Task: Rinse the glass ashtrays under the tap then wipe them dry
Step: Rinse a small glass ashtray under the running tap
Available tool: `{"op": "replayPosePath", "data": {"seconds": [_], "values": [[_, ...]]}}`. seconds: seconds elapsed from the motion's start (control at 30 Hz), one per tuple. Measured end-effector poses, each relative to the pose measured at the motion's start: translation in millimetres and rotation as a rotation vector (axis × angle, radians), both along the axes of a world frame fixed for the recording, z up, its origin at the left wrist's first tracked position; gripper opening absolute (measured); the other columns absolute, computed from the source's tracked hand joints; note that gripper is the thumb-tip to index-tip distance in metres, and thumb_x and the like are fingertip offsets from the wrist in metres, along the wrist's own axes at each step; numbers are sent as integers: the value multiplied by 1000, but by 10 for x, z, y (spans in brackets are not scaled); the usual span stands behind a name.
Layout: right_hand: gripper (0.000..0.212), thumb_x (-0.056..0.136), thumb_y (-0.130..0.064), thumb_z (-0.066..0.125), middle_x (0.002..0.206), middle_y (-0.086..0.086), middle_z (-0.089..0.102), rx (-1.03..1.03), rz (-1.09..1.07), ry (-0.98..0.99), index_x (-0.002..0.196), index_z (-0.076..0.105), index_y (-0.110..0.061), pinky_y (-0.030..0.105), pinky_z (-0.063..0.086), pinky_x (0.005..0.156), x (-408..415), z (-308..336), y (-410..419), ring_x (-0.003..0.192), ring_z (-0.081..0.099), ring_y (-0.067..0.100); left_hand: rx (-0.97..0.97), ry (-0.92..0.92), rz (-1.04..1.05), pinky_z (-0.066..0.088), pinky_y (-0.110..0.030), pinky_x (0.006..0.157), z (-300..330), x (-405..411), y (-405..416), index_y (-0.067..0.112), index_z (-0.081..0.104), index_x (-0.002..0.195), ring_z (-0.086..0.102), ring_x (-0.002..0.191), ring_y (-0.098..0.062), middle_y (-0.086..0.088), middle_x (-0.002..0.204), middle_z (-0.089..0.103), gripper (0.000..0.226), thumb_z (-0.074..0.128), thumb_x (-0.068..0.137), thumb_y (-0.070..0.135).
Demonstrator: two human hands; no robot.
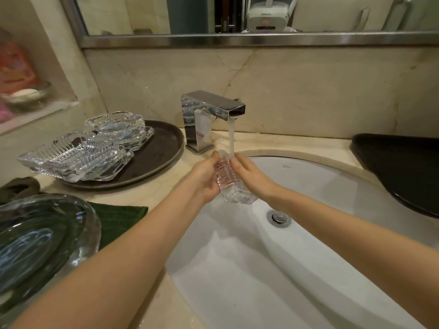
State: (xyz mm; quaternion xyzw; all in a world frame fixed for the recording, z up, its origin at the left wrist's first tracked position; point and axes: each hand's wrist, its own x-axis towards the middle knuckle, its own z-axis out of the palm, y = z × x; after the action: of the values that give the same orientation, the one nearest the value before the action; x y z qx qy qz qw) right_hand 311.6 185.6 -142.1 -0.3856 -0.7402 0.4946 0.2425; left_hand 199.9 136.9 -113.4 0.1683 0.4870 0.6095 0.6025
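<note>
Ashtray [234, 186] of ribbed clear glass is up on edge over the sink basin [320, 186], clasped between both palms. Left hand [206, 178] wraps its side, fingers curled onto the glass near the top; right hand [249, 173] presses the opposite side, fingertips curled over the upper rim. Water [231, 136] streams white from the square chrome tap [209, 115] and lands right on the top edge of the piece, between the two sets of fingertips. Below, the drain plug [278, 217] sits in the white bowl, just right of the ashtray's lower corner.

Over on the left of the marble counter [161, 181], a dark round tray [164, 148] carries more cut-glass ashtrays: a stack near its front edge [76, 155] and another stack behind [118, 125], the two touching. Nearer the camera, a large glass dish [40, 236] lies on a green cloth [118, 220], with a brownish rag [20, 187] bunched behind it. A black tray [399, 167] sits at the right of the basin.
</note>
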Motion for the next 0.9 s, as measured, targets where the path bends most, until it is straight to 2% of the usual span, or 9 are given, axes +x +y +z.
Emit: {"op": "replayPosePath", "data": {"seconds": [0.13,0.23,0.3,0.4,0.57,0.63,0.7,0.8,0.9], "values": [[87,78,-54,62,136,14,48,-353,-176,60,144,26,-10,47,48,95,47,0,85,116,54,31,-8,8,-24,54,-40,65,-26,-69,-11,4,53,117,67,78,-27,-16,93,67,38,33,102,32],[52,87,-42,59,110,13,60,-480,-169,172,112,53,3,29,58,57,128,50,85,81,62,23,-15,84,-66,53,-41,80,5,-105,5,5,53,122,66,88,-28,-16,109,66,43,31,102,36],[39,93,-36,52,89,8,57,-497,-190,198,102,55,2,27,54,49,135,74,58,65,59,18,-58,158,-99,54,-43,79,34,-104,28,7,52,127,65,88,-27,-13,111,65,49,32,100,42],[46,97,-32,47,85,9,51,-475,-234,206,121,47,7,31,44,57,142,96,48,65,50,18,-123,309,-156,53,-45,77,32,-54,-13,7,56,122,63,95,-30,-13,107,66,46,41,97,44],[21,100,-17,42,78,7,52,-531,-231,334,105,54,0,27,44,54,164,38,22,61,52,15,-52,380,-115,54,-37,70,-43,-93,-49,-2,56,115,64,77,-24,-11,87,66,25,55,92,8],[15,98,-11,44,87,4,54,-493,-210,351,109,54,-7,27,42,59,158,4,39,71,51,14,-35,381,-135,53,-36,71,-55,-118,-72,-2,57,111,63,77,-22,-10,86,65,22,55,90,0],[31,95,-7,49,101,5,57,-422,-170,344,125,48,-13,32,48,66,146,-39,75,84,55,18,-10,350,-156,51,-33,67,-90,-142,-79,2,59,104,61,75,-17,-6,83,64,16,53,90,-2],[63,94,-12,53,138,6,45,-236,-155,242,148,22,-24,45,44,99,109,-101,86,115,53,25,6,258,-126,47,-29,61,-121,-161,-64,9,60,93,63,76,-15,-2,79,64,6,55,91,7],[59,99,-19,43,153,1,25,98,-121,79,150,12,-23,32,28,110,85,-134,39,136,34,20,39,219,-140,53,-31,59,-133,-157,-27,11,61,100,70,74,-18,-4,83,69,14,58,91,20]]}}
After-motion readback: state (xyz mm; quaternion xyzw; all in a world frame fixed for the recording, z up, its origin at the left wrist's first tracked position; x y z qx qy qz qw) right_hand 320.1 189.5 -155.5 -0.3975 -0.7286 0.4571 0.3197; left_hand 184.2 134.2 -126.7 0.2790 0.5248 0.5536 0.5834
